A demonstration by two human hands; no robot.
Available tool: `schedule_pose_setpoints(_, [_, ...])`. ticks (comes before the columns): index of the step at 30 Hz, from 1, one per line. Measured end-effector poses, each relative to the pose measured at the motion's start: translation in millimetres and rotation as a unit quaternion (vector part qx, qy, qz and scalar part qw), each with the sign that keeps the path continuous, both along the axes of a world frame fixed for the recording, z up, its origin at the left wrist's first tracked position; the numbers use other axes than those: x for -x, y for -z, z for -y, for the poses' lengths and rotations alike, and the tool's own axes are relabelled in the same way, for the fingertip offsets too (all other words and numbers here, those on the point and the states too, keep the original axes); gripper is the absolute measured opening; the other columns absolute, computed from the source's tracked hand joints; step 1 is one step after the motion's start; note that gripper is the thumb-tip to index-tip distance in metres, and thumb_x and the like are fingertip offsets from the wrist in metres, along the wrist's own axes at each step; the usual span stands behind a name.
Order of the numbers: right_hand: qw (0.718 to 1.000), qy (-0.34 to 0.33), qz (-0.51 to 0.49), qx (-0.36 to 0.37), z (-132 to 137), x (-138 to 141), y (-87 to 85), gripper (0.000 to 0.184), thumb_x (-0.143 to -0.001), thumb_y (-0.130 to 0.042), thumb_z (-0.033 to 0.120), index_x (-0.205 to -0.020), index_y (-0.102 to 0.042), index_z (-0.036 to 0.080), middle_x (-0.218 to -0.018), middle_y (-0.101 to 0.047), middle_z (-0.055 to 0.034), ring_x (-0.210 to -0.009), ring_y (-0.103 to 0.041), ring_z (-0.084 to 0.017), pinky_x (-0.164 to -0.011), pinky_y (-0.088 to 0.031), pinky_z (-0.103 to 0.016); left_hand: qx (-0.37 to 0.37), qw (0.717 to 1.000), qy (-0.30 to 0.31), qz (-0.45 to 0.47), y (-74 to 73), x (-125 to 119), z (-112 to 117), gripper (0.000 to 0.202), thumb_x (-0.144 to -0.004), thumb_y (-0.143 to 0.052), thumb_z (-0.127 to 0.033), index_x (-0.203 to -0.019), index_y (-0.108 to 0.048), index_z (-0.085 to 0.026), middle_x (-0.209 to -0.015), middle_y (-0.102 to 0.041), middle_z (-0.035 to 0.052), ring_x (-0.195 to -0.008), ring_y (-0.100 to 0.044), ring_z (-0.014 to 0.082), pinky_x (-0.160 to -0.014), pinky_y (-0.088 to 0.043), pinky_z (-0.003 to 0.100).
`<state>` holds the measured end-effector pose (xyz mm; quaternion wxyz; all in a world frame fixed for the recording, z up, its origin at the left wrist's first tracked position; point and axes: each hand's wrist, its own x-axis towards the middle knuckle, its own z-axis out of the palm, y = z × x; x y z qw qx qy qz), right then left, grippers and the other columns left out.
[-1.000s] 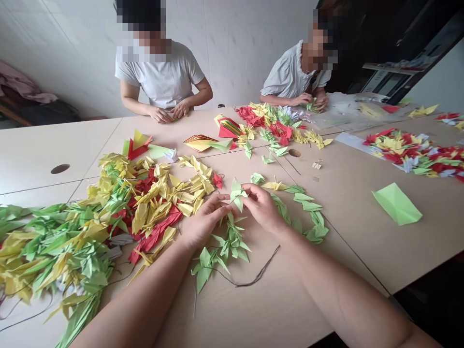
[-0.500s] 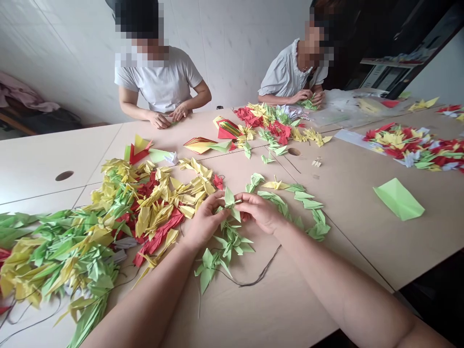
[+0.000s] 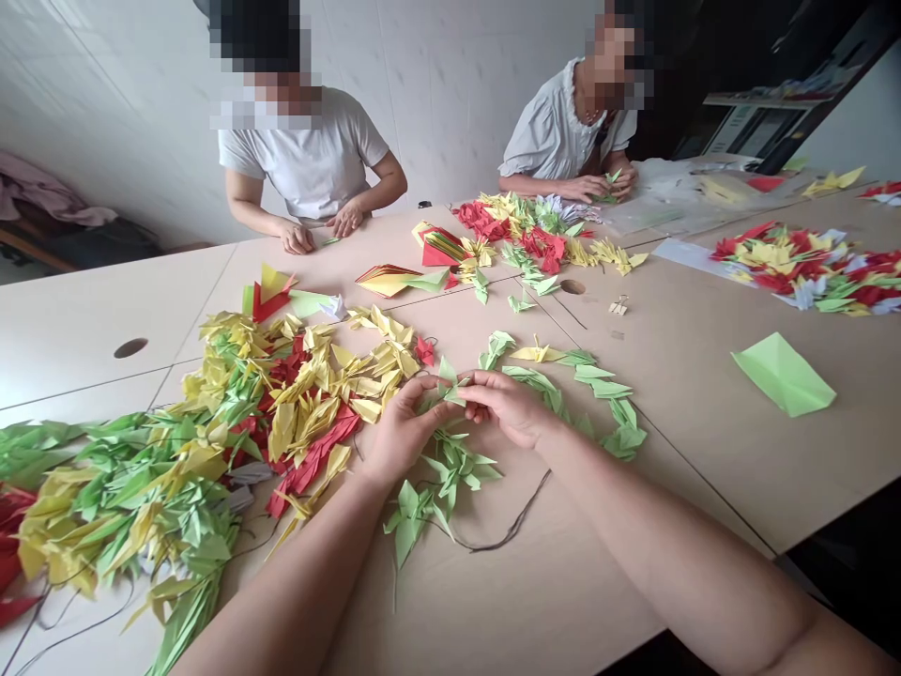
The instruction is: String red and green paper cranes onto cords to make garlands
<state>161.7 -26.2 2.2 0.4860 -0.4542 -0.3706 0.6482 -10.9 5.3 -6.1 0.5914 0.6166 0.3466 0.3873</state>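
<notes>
Between my two hands is a light green folded paper crane (image 3: pixel 449 379), lifted a little above the table. The fingers of my left hand (image 3: pixel 415 418) pinch it from the left. From the right, my right hand (image 3: pixel 503 404) grips its other side with thumb and fingertips. Just below them lies a cluster of green paper cranes (image 3: pixel 454 469) with a dark cord (image 3: pixel 517 526) trailing from it. A curved row of green cranes (image 3: pixel 612 399) rests to the right of my right hand, with a yellow crane (image 3: pixel 539 352) near its top.
A large heap of yellow, green and red cranes (image 3: pixel 169 469) covers the table's left. Two people sit opposite, handling green paper. More colourful cranes (image 3: pixel 809 268) lie at right, near a green paper sheet (image 3: pixel 783 374) and a binder clip (image 3: pixel 618 305). The table (image 3: pixel 549 601) has round holes.
The green crane has tilted slightly between my fingers, and my right fingertips have closed in on it. The view has shifted a little. The person at right has raised their green piece slightly.
</notes>
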Motion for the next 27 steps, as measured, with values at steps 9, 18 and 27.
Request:
schedule_pose_setpoints(9, [0.999,-0.037,-0.001,-0.017,1.2,-1.2,2.5,0.038,-0.067,-0.081,0.044,-0.092,-0.073,0.017,-0.076,-0.064,0.0022,-0.064,-0.054,-0.009,-0.062,-0.039,-0.025,0.09,0.992,-0.017,0.086,6.6,-1.0,-3.6,0.015,-0.079,-0.076,-0.032,-0.084,-0.07,-0.018,-0.081,-0.069,-0.0008,-0.074,-0.06,0.0121,-0.075,-0.046,0.024])
schedule_pose_setpoints(18, [0.998,-0.007,0.056,-0.042,1.6,4.6,4.1,0.041,-0.068,-0.076,0.055,-0.075,-0.064,0.016,-0.062,-0.059,0.004,-0.058,-0.051,-0.01,-0.059,-0.039,-0.026,0.067,0.995,0.012,0.076,5.5,-1.7,-1.5,0.02,-0.08,-0.075,-0.03,-0.089,-0.064,-0.016,-0.085,-0.068,0.0005,-0.079,-0.062,0.0127,-0.076,-0.048,0.025])
schedule_pose_setpoints(27, [0.994,-0.01,0.087,-0.061,3.5,7.5,4.2,0.04,-0.072,-0.072,0.055,-0.071,-0.06,0.017,-0.063,-0.056,0.004,-0.06,-0.05,-0.01,-0.059,-0.04,-0.026,0.081,0.993,-0.026,0.083,4.2,-2.1,-0.1,0.041,-0.076,-0.077,-0.024,-0.108,-0.053,-0.021,-0.075,-0.062,-0.0056,-0.063,-0.056,0.0076,-0.059,-0.043,0.019])
